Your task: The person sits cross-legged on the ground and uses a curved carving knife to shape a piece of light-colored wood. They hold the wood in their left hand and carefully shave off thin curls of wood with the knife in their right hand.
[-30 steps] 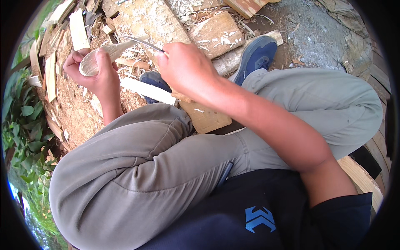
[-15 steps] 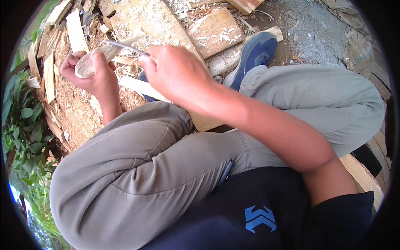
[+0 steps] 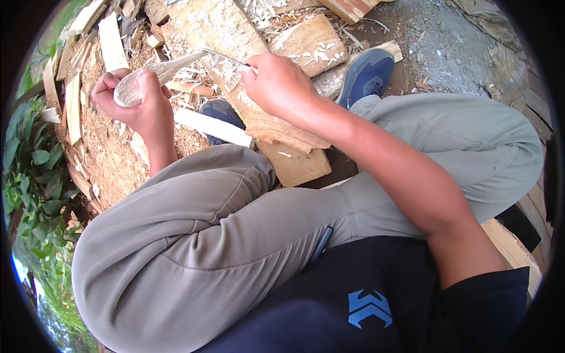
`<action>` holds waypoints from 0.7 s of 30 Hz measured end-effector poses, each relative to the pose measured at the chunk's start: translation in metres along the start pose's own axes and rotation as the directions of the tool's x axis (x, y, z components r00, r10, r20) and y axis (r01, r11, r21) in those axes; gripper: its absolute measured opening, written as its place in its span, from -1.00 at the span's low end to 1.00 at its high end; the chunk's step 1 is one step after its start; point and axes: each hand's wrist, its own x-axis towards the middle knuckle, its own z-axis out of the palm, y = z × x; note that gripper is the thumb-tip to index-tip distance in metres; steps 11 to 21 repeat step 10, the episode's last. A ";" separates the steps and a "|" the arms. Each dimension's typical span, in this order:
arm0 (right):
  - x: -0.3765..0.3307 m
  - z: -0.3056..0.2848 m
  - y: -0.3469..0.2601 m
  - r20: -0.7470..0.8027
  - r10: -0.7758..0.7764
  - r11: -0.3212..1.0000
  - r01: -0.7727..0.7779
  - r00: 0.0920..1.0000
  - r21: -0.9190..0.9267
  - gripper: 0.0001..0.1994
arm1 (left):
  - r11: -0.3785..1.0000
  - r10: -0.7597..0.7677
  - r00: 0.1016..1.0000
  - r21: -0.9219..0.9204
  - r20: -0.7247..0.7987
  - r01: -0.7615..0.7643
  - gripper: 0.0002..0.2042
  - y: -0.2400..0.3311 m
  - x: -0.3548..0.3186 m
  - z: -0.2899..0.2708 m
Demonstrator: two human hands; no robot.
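The person sits with knees bent in grey trousers (image 3: 194,235) and a dark top (image 3: 353,300), blue shoes (image 3: 368,73) resting on the ground at the far side; beyond the knees lies a pale wooden slab (image 3: 235,65) strewn with shavings, with sawdust (image 3: 112,159) and split wood strips (image 3: 73,106) spread to the left, and green leaves (image 3: 35,176) at the left edge; the left hand (image 3: 138,109) is held out at the far left, its fingers curled tight round the bowl end of a pale carved wooden spoon (image 3: 156,76), whose handle points right and away; the right hand (image 3: 279,85) is closed on a thin knife (image 3: 226,57), the blade reaching left to the spoon's handle.
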 end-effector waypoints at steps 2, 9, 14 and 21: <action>-0.012 -0.002 -0.031 0.020 -0.072 0.997 0.072 0.997 0.016 -0.69 | 0.999 0.036 0.999 0.021 0.006 -0.036 -0.59 -0.011 -0.003 -0.004; -0.023 -0.001 -0.042 0.021 -0.051 0.997 0.050 0.998 0.059 -0.69 | 0.999 0.037 0.999 -0.013 0.012 -0.037 -0.59 -0.016 0.001 -0.003; -0.017 -0.008 -0.043 0.148 0.060 0.989 -0.079 0.987 0.124 -0.67 | 1.000 0.022 1.000 0.004 0.013 -0.023 -0.59 -0.012 -0.006 -0.009; -0.017 -0.008 -0.043 0.148 0.060 0.989 -0.079 0.987 0.124 -0.67 | 1.000 0.022 1.000 0.004 0.013 -0.023 -0.59 -0.012 -0.006 -0.009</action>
